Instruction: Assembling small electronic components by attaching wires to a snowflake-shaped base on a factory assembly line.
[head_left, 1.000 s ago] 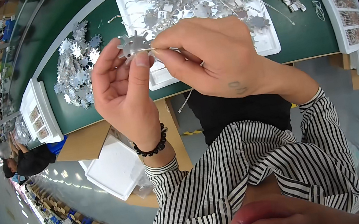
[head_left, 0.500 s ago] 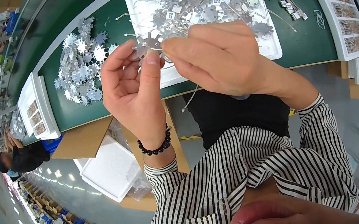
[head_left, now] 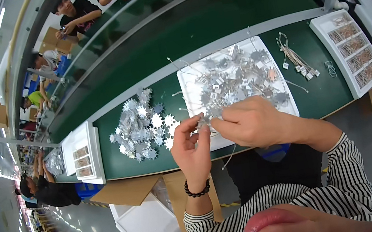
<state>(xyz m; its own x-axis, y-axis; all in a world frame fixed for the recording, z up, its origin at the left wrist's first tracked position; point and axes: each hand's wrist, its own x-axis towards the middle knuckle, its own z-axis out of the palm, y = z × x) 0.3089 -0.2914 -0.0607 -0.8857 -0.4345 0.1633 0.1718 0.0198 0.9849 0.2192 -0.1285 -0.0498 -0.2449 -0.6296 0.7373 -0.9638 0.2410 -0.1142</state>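
Observation:
My left hand [head_left: 193, 153] pinches a small silver gear-shaped metal plate [head_left: 204, 120] by its edge, between thumb and fingertips. Against the plate's right side, the closed fingertips of my right hand [head_left: 252, 122] hold a thin pale cable [head_left: 230, 157], whose loose end dangles below. The joint between plate and cable is mostly covered by my fingers. Just beyond both hands lies a white foam tray [head_left: 191, 85] heaped with similar silver pieces [head_left: 233, 76] that have cables and white labels. Left of it a pile of bare gear-shaped plates [head_left: 136, 129] rests on the green table [head_left: 114, 163].
Right of the tray lie a bundle of cables [head_left: 297, 60] and a white compartment tray [head_left: 350, 54] of small parts. Another compartment tray [head_left: 83, 155] stands at the left. An open cardboard box [head_left: 127, 189] with a white foam lid [head_left: 147, 224] sits below the table edge. Several people work across and left.
The view has tilted up, so the far side of the table and people across it now show. Both hands appear lower and farther right, still gripping the plate and cable.

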